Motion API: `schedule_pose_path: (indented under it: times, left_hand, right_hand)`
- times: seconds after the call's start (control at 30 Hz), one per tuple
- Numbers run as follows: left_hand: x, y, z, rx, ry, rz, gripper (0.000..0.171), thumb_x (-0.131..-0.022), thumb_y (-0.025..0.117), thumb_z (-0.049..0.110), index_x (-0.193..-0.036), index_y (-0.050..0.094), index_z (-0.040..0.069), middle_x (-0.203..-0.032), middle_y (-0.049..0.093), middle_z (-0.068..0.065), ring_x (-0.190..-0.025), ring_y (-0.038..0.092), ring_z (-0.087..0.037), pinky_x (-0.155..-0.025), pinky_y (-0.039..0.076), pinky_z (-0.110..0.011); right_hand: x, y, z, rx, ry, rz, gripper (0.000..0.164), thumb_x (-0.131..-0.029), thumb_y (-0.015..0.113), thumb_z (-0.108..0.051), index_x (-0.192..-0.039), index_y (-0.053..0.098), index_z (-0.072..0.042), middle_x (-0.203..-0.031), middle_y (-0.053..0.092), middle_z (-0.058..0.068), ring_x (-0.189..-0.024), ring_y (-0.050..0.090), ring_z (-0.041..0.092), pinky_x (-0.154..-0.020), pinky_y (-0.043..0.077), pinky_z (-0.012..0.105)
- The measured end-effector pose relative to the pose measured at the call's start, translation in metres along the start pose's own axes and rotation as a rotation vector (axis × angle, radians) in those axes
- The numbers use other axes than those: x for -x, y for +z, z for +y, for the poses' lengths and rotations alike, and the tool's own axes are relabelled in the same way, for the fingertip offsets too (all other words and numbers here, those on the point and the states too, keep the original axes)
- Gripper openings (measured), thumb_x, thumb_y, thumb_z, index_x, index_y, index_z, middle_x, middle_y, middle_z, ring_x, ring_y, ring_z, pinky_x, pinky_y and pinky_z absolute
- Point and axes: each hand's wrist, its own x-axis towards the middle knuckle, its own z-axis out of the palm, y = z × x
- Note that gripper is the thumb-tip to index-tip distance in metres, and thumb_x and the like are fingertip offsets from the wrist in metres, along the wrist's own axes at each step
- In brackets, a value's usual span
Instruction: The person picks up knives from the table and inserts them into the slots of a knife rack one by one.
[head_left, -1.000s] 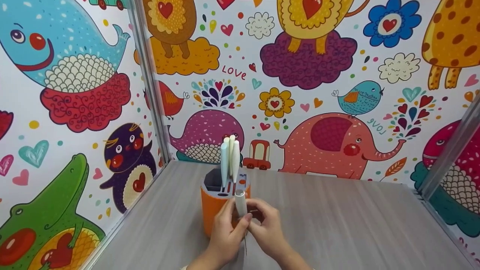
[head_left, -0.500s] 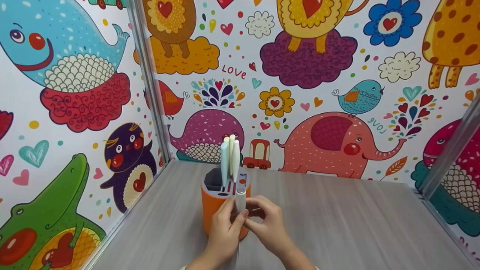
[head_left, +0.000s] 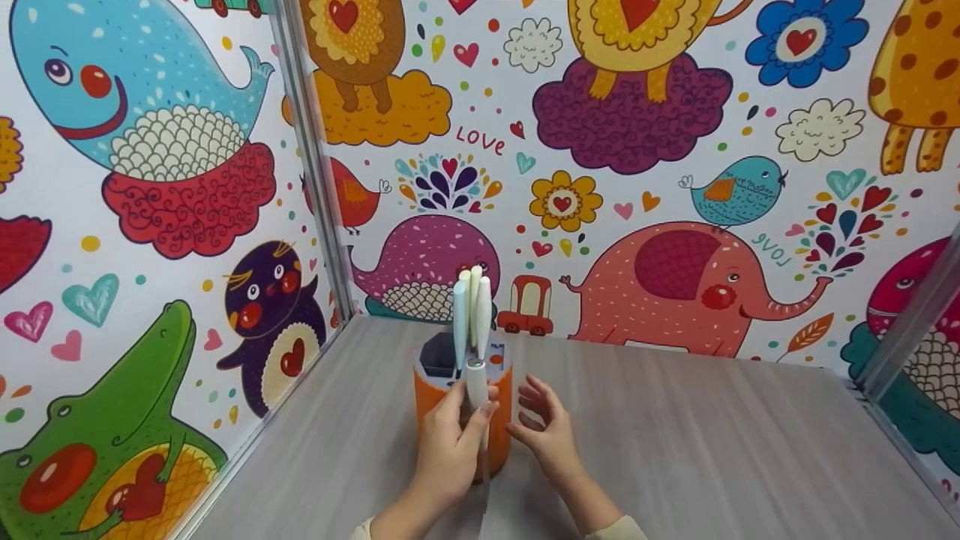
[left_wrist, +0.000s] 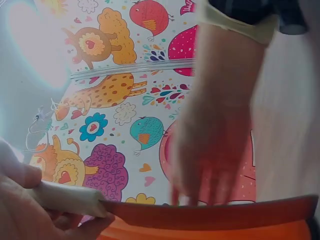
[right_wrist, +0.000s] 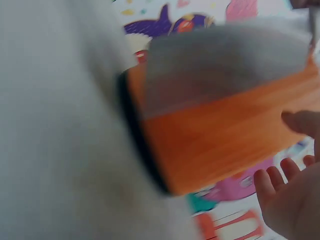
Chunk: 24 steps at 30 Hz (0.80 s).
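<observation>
My left hand (head_left: 450, 446) grips the white handle of a kitchen knife (head_left: 476, 384), its blade pointing down and seen nearly edge-on. In the left wrist view the knife's long blade (left_wrist: 215, 216) lies in front of the orange side of the block. An orange knife block (head_left: 503, 412) with a grey slotted top stands upright just beyond the knife. Several pale-handled utensils (head_left: 472, 307) stick up from its slots. My right hand (head_left: 551, 431) is off the knife, to the right of the block, fingers loosely bent around nothing. In the right wrist view the broad blade (right_wrist: 225, 60) is blurred.
A grey wood-grain table (head_left: 675, 442) lies beneath everything. Walls with cartoon animals (head_left: 667, 300) enclose it at the back and both sides, with metal strips (head_left: 313, 172) at the corners. The block's grey top has a wide dark opening (head_left: 437, 352) on the left.
My right hand has let go of the knife area and moved right. My left hand keeps the knife and has raised it slightly. The head view has shifted a little.
</observation>
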Motion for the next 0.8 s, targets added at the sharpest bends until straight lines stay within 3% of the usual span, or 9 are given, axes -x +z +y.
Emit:
schedule_pose_path:
  times: [0.13,0.33,0.53,0.8]
  left_hand:
    - [-0.006,-0.001,0.003,0.003,0.015,-0.015,0.04,-0.11,0.06,0.026,-0.141,0.059,0.0,-0.128,0.074,-0.016,-0.112,0.073,-0.026,-0.102,0.061,-0.034]
    - [-0.014,-0.007,0.01,-0.083,0.07,-0.081,0.037,-0.111,0.058,0.027,-0.14,0.06,0.004,-0.126,0.075,-0.01,-0.11,0.073,-0.021,-0.101,0.062,-0.041]
    - [-0.022,-0.014,0.026,-0.052,0.083,-0.125,0.041,-0.111,0.057,0.027,-0.145,0.056,0.002,-0.13,0.073,-0.013,-0.115,0.075,-0.025,-0.104,0.06,-0.045]
    - [-0.043,-0.028,0.052,-0.015,0.113,-0.11,0.04,-0.11,0.059,0.021,-0.146,0.057,0.005,-0.127,0.074,-0.012,-0.114,0.075,-0.025,-0.108,0.057,-0.05]
  right_hand:
    - [-0.003,-0.002,0.022,-0.04,0.077,-0.089,0.088,-0.094,0.083,-0.025,-0.166,0.034,-0.013,-0.167,0.041,0.021,-0.148,0.046,0.041,-0.123,0.04,0.058]
    - [-0.003,0.003,0.033,0.009,0.028,-0.192,0.095,-0.089,0.088,-0.019,-0.166,0.034,-0.007,-0.166,0.041,0.024,-0.148,0.045,0.045,-0.12,0.044,0.061]
    - [-0.002,0.01,0.029,0.073,0.078,-0.191,0.107,-0.082,0.094,-0.017,-0.168,0.03,-0.012,-0.167,0.04,0.022,-0.149,0.043,0.045,-0.122,0.04,0.062]
    - [-0.006,0.014,0.022,0.061,0.203,-0.167,0.116,-0.077,0.098,-0.026,-0.169,0.027,-0.02,-0.168,0.04,0.015,-0.153,0.04,0.041,-0.127,0.033,0.063]
